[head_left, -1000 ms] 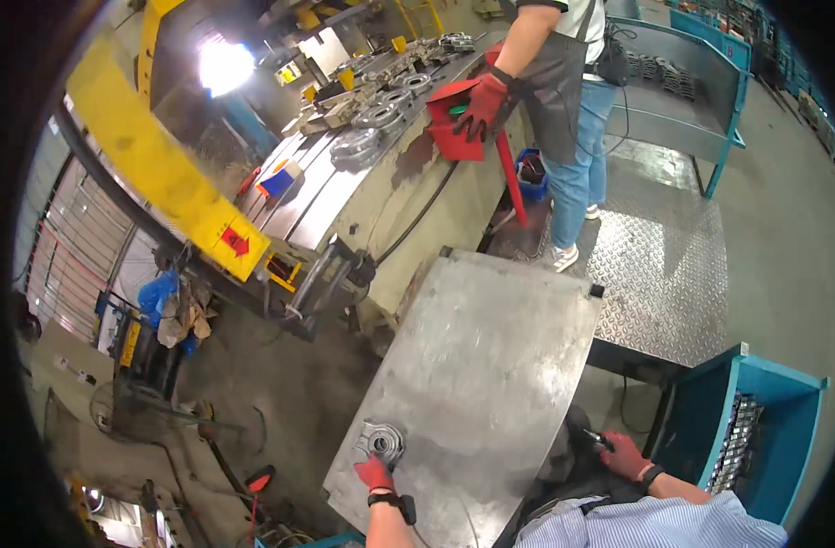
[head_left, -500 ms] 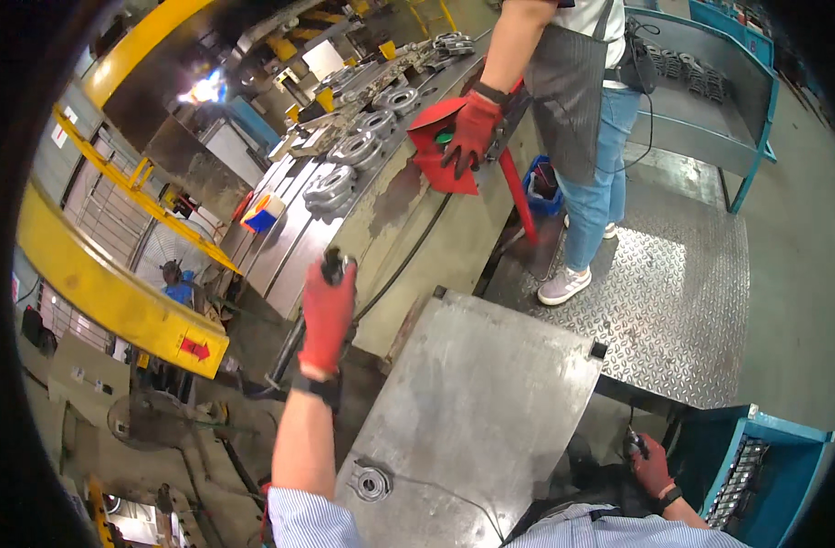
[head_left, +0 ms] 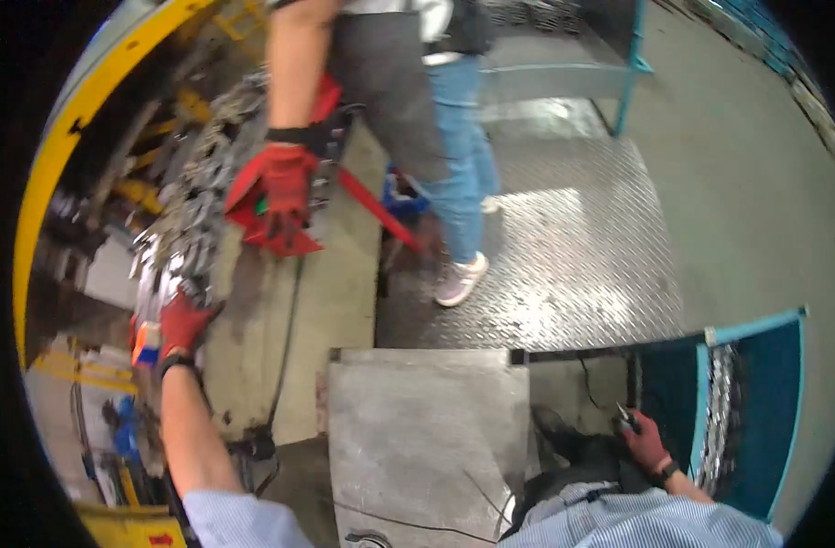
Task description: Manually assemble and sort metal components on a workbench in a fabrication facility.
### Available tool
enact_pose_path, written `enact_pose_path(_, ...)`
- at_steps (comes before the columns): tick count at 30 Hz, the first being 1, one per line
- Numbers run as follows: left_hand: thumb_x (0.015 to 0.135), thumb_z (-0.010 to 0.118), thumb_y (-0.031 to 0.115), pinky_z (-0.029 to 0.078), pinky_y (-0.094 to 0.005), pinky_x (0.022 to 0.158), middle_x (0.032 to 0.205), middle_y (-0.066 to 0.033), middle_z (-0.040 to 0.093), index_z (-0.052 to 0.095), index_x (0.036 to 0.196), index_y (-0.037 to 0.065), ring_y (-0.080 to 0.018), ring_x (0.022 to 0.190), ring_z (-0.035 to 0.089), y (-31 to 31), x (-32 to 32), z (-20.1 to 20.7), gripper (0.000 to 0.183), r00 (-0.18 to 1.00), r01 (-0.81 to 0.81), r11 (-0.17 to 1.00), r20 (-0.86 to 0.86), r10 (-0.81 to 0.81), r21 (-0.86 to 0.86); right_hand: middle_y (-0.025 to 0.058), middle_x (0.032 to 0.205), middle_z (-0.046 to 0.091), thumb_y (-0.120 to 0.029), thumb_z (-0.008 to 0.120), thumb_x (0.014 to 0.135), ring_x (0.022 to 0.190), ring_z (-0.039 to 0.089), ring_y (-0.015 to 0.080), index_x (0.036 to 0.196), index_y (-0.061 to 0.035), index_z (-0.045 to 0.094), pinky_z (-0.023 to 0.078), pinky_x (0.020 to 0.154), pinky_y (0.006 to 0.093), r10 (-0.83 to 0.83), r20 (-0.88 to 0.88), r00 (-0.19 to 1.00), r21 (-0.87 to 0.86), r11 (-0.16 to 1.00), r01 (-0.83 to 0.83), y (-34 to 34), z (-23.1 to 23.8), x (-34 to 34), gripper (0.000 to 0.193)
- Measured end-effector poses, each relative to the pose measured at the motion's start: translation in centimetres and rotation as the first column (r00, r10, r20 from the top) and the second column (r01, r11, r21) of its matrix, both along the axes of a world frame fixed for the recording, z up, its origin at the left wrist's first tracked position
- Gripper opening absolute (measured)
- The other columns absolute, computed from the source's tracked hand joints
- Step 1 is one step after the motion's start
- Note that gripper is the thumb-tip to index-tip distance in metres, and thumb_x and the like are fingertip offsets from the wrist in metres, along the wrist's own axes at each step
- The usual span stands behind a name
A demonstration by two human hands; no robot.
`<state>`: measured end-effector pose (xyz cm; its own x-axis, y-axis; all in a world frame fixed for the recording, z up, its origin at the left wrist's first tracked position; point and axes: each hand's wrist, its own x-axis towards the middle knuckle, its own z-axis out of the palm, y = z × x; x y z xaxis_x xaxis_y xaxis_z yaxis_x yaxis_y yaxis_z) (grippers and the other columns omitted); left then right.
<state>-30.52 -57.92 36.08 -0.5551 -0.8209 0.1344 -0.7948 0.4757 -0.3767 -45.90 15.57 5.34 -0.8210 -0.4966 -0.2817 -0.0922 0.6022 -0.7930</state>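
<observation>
Steel table (head_left: pixel 426 425), co-worker (head_left: pixel 390 100) beyond, right grip (head_left: pixel 645 440) closed round tool (head_left: pixel 626 416), left grip (head_left: pixel 184 324) state unclear

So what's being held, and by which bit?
The right hand holds a metal-tipped tool by its dark end; whether the left hand grips anything is unclear.

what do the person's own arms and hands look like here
The left hand and right hand wear red gloves, with dark wristbands. The forearms are bare up to the sleeves, which have fine blue-and-white stripes. Blur hides any glove markings.
</observation>
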Motion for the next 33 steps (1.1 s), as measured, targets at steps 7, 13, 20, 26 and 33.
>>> enact_pose_path(7,0.068,0.071,0.033,0.047,-0.0450,0.084,0.106,-0.0219,0.064,0.039,0.133,-0.002,-0.0368,0.096,0.062,0.1,5.1,-3.0,0.080,1.000,0.030,0.989,-0.001,-0.031,-0.142,0.0171,0.091,0.066,-0.008,0.059,0.084,0.083,0.065,0.0258,0.111,-0.0025,0.059,0.049,0.075,0.0352,0.052,0.000,0.999,0.001,0.999,-0.052,-0.6,-3.0,0.2,0.027)
enact_pose_path(13,0.070,0.070,0.014,0.040,-0.0404,0.097,0.110,-0.0213,0.062,0.044,0.131,0.000,-0.0350,0.103,0.059,11.3,9.0,-2.1,0.068,0.987,0.118,0.973,-0.085,-0.137,-0.198,0.0159,0.088,0.067,-0.006,0.058,0.085,0.080,0.064,0.0236,0.111,0.0007,0.058,0.049,0.073,0.0340,0.173,0.043,0.984,-0.065,0.983,-0.170,-3.3,-0.5,0.1,0.027)
enact_pose_path(20,0.069,0.079,0.021,0.047,-0.0304,0.079,0.101,-0.0085,0.063,0.057,0.116,-0.002,-0.0172,0.089,0.059,30.3,15.1,-4.4,0.056,0.408,0.049,0.940,-0.866,0.290,0.338,0.0066,0.085,0.066,-0.001,0.052,0.088,0.075,0.059,0.0127,0.110,0.0021,0.058,0.047,0.068,0.0277,0.340,0.062,0.939,-0.106,0.937,-0.332,-2.4,-3.7,0.2,0.023)
enact_pose_path(26,0.087,0.057,0.005,0.053,-0.0275,0.077,0.098,-0.0092,0.066,0.060,0.107,-0.001,-0.0173,0.087,0.065,45.5,20.8,-23.4,0.021,-0.725,0.546,0.724,-0.195,0.661,0.421,0.0066,0.084,0.065,-0.002,0.053,0.086,0.076,0.058,0.0121,0.110,0.0016,0.057,0.046,0.067,0.0274,0.578,-0.003,0.816,-0.160,0.805,-0.571,-3.1,-3.8,0.2,0.025)
enact_pose_path(33,0.086,0.062,0.011,0.052,-0.0291,0.075,0.101,-0.0074,0.066,0.060,0.110,0.004,-0.0178,0.087,0.064,55.7,20.6,-35.5,0.025,-0.920,0.370,0.822,0.048,0.388,0.433,0.0094,0.083,0.065,-0.004,0.052,0.085,0.078,0.058,0.0121,0.109,0.0004,0.059,0.047,0.070,0.0290,0.784,-0.108,0.611,-0.038,0.611,-0.791,-5.6,-3.3,0.7,0.026)
